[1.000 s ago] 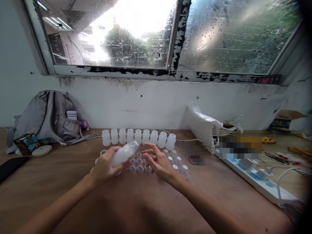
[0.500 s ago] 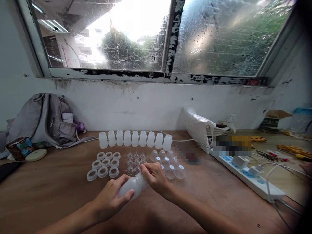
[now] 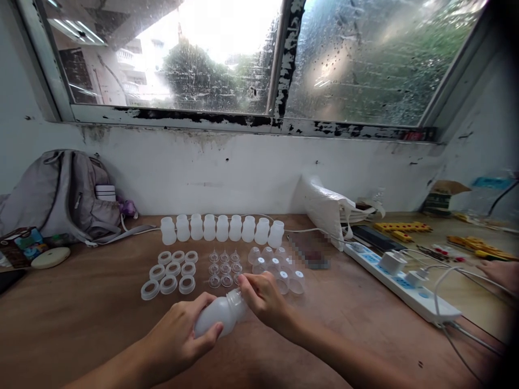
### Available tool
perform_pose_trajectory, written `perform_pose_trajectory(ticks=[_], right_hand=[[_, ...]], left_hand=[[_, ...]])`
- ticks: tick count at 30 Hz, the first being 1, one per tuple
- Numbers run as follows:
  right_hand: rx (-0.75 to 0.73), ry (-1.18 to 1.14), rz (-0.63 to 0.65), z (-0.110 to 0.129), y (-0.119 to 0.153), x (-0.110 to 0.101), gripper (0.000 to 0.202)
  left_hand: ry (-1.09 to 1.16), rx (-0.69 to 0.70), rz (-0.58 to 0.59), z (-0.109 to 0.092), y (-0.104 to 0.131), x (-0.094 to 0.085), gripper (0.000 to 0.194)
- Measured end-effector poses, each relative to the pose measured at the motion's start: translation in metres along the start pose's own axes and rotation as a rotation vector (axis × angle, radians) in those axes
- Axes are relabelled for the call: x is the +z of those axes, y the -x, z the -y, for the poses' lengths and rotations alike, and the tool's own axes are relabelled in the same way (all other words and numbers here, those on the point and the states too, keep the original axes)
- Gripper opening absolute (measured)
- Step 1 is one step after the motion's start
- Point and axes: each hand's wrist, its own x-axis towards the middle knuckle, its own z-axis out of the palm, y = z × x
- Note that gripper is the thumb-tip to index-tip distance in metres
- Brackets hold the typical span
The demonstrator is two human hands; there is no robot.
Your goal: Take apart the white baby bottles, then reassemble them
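My left hand (image 3: 192,327) is wrapped round the body of a translucent white baby bottle (image 3: 217,316), which lies tilted with its neck up and to the right. At the bottle's mouth, my right hand (image 3: 261,297) is closed in a pinch; what its fingertips hold is hidden. Just beyond the hands stand clear silicone nipples (image 3: 225,268) in rows. To their left are white collar rings (image 3: 168,283), and to their right clear domed caps (image 3: 297,282), partly behind my right hand. Farther back, several more open bottles (image 3: 222,228) form a line.
A grey backpack (image 3: 67,197), a box (image 3: 24,246) and a round pale disc (image 3: 51,258) sit at the left. On the right are a white bag (image 3: 324,208), a power strip (image 3: 425,302) with plugs and cables, and yellow parts (image 3: 403,227). Another person's hand (image 3: 500,273) is at the far right.
The view has shifted slightly. My right fingers have moved a little around the bottle's mouth, and more of the neck shows. The other person's hand has come further into view.
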Motion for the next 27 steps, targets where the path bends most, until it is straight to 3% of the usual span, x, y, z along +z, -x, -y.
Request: perform_pose_trajectory(ticks=[5, 6, 8, 10, 12, 15, 21, 27], right_hand=[[0.021, -0.048, -0.044, -0.009, -0.003, -0.005, 0.037], [0.048, -0.055, -0.075, -0.017, -0.004, -0.014, 0.038], [0.23, -0.011, -0.284, -0.041, -0.006, -0.038, 0.04], [0.297, 0.181, -0.39, -0.065, -0.002, -0.065, 0.043], [0.275, 0.316, -0.331, -0.081, 0.007, -0.081, 0.043], [0.188, 0.41, -0.15, -0.084, 0.023, -0.08, 0.035], [0.07, 0.558, 0.033, -0.07, 0.041, -0.047, 0.026], [0.042, 0.663, 0.138, -0.074, 0.046, -0.041, 0.021]], left_hand=[[-0.005, -0.004, 0.005, 0.005, 0.006, 0.0, 0.028], [0.002, -0.017, -0.01, 0.013, 0.01, -0.001, 0.029], [0.024, -0.082, -0.079, 0.036, 0.02, -0.004, 0.03], [0.064, -0.226, -0.241, 0.063, 0.031, -0.009, 0.034], [0.123, -0.371, -0.359, 0.084, 0.04, -0.014, 0.04], [0.215, -0.431, -0.407, 0.093, 0.042, -0.015, 0.046], [0.246, -0.321, -0.29, 0.069, 0.025, -0.008, 0.044], [0.187, -0.259, -0.234, 0.058, 0.02, -0.007, 0.04]])
